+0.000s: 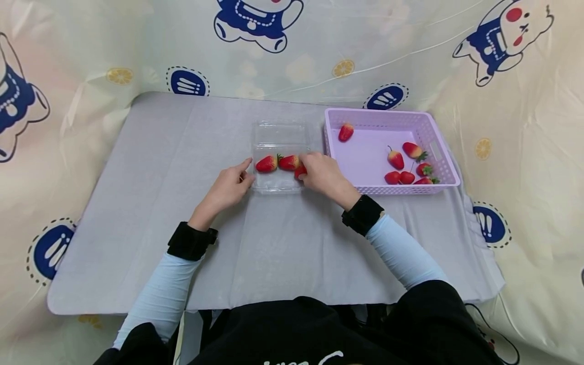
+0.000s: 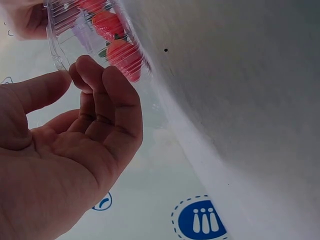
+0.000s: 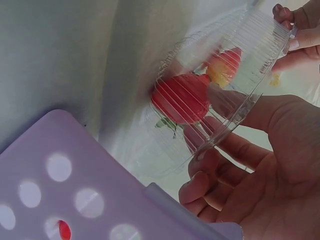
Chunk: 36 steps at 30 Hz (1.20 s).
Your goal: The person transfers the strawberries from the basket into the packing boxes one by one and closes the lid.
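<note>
A clear plastic clamshell box [image 1: 278, 187] lies with its lid [image 1: 280, 133] folded back on the far side. Two strawberries [image 1: 266, 163] sit in a row inside, and a third strawberry [image 3: 181, 98] is at the box's right end. My right hand [image 1: 325, 175] reaches over the right wall and holds that third strawberry between thumb and fingers. At the opposite end, my left hand [image 1: 230, 186] pinches the rim of the box with thumb and forefinger; its other fingers [image 2: 122, 105] curl beside the wall.
Just right of the box stands a lilac plastic basket [image 1: 365, 114] with perforated sides. One strawberry [image 1: 345, 132] lies at its back left, and several more strawberries [image 1: 406, 177] are grouped at its right. A grey cloth [image 1: 191, 142] covers the table.
</note>
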Each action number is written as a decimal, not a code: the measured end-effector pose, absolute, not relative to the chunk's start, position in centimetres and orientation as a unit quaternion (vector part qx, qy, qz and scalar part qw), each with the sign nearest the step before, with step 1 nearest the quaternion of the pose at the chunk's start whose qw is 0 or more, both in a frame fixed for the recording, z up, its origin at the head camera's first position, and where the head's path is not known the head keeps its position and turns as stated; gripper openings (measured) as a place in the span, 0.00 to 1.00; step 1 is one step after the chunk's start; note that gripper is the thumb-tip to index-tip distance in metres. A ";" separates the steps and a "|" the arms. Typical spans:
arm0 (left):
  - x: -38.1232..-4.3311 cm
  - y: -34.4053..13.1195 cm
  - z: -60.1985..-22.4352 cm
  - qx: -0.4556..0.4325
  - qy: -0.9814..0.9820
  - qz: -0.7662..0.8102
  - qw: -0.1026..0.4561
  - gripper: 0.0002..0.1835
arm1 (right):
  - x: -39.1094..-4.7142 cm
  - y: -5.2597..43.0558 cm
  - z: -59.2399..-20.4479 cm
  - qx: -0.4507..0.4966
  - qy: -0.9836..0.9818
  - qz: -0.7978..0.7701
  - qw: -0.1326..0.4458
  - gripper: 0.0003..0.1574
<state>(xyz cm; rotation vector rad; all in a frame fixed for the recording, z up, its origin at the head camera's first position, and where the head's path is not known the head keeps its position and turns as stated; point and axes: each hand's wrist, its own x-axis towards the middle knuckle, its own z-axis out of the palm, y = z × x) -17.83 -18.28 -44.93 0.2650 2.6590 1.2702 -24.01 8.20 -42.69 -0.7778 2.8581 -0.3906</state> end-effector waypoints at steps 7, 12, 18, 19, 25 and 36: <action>-17.8 -18.3 -44.8 0.089 0.896 0.425 0.092 0.32 | -24.0 8.1 -42.7 -0.259 0.955 -0.127 0.072 0.07; -17.8 -18.3 -44.6 0.091 0.897 0.422 0.093 0.32 | -24.1 8.1 -42.8 -0.258 0.955 -0.130 0.070 0.07; -17.8 -18.2 -44.6 0.091 0.899 0.419 0.093 0.32 | -24.0 8.2 -42.8 -0.261 0.952 -0.141 0.072 0.07; -17.8 -18.2 -44.7 0.090 0.899 0.419 0.093 0.32 | -23.9 8.2 -42.8 -0.262 0.952 -0.142 0.072 0.06; -17.8 -18.2 -44.7 0.087 0.898 0.421 0.095 0.32 | -23.8 8.3 -42.5 -0.266 0.952 -0.142 0.059 0.08; -17.9 -18.2 -44.7 0.088 0.901 0.415 0.096 0.32 | -23.6 8.8 -40.8 -0.260 0.951 -0.163 0.045 0.13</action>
